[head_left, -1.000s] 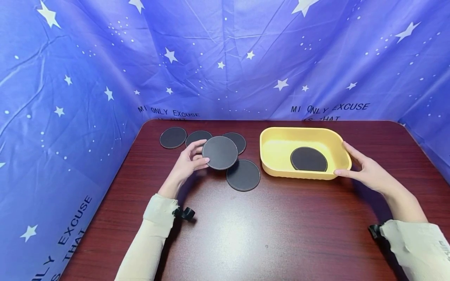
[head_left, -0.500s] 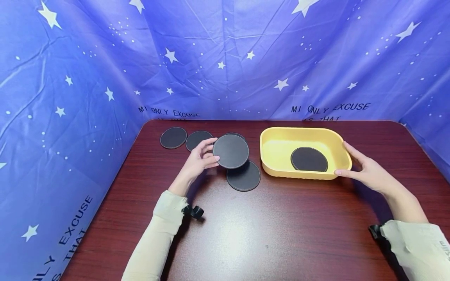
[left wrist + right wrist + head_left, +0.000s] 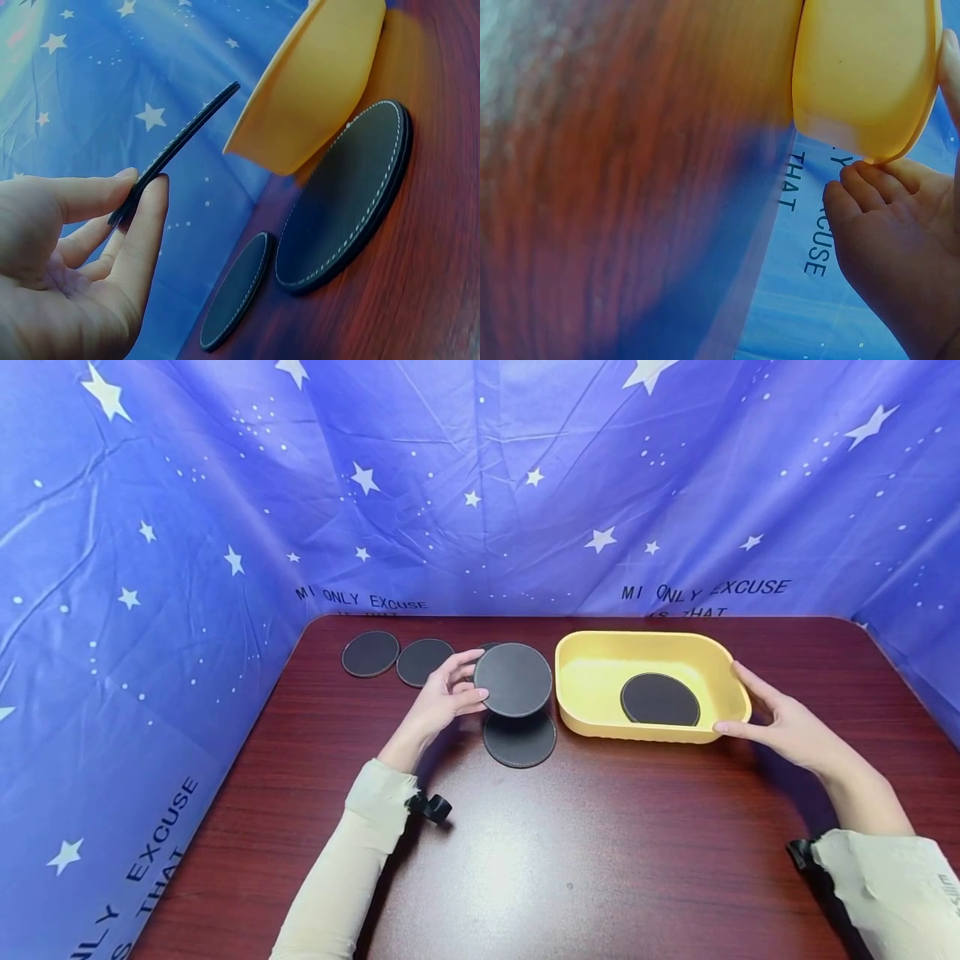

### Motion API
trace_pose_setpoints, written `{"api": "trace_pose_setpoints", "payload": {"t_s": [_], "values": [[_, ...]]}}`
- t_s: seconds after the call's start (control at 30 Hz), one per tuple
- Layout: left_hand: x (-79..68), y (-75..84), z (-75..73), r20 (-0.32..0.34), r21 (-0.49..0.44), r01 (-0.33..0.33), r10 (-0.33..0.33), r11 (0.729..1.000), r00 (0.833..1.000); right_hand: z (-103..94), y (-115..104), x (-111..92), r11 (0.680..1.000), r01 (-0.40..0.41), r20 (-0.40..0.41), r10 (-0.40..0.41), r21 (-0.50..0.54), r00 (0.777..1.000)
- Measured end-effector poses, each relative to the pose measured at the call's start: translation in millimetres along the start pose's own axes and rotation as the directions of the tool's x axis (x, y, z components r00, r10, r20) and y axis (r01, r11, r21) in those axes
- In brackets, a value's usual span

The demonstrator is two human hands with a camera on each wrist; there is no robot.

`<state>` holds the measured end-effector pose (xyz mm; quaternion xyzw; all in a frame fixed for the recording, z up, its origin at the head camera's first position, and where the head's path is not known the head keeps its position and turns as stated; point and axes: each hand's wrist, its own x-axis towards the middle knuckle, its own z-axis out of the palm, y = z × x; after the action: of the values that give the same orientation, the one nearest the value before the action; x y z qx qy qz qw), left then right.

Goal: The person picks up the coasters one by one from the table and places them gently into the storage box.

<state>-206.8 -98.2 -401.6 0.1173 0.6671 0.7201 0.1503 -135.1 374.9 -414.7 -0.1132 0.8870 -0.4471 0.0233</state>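
My left hand [image 3: 442, 697] pinches a round black coaster [image 3: 513, 680] by its left edge, thumb on one face and fingers on the other. In the left wrist view this held coaster [image 3: 180, 146] appears edge-on, raised off the table. Below it, another coaster [image 3: 520, 742] lies flat, partly covered from the head view. A third coaster [image 3: 487, 647] is mostly hidden behind the left hand and held coaster. My right hand [image 3: 787, 727] grips the right end of a yellow plastic box [image 3: 637, 732], its thumb at the near rim. Inside the box rests one coaster [image 3: 660, 700].
Two more coasters, one at the far left [image 3: 371, 654] and one beside it [image 3: 424, 662], lie on the dark red wooden table [image 3: 600, 843]. A blue star-printed curtain [image 3: 480, 560] hangs round the back and sides.
The left hand has carried its coaster to the right, over the lower coaster and close to the box's left end. The right hand and box have stayed put.
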Motion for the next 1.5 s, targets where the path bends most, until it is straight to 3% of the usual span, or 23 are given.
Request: {"api": "trace_pose_setpoints", "payload": {"t_s": [0.73,1.03,1.5], "values": [[20.4,0.4,32.2,0.056,-0.011,0.004,-0.003,1.0,0.998,-0.4,-1.0,1.7,1.0,-0.015,0.012,0.015,0.001,1.0],[29.7,1.0,52.8,0.094,-0.021,0.018,-0.016,1.0,0.995,-0.5,-0.9,1.2,1.0,-0.02,0.011,0.02,0.002,1.0],[46.1,1.6,90.2,0.162,0.066,0.018,-0.028,0.998,0.986,-0.3,-2.3,0.0,1.0,-0.006,0.005,0.006,0.0,1.0]]}}
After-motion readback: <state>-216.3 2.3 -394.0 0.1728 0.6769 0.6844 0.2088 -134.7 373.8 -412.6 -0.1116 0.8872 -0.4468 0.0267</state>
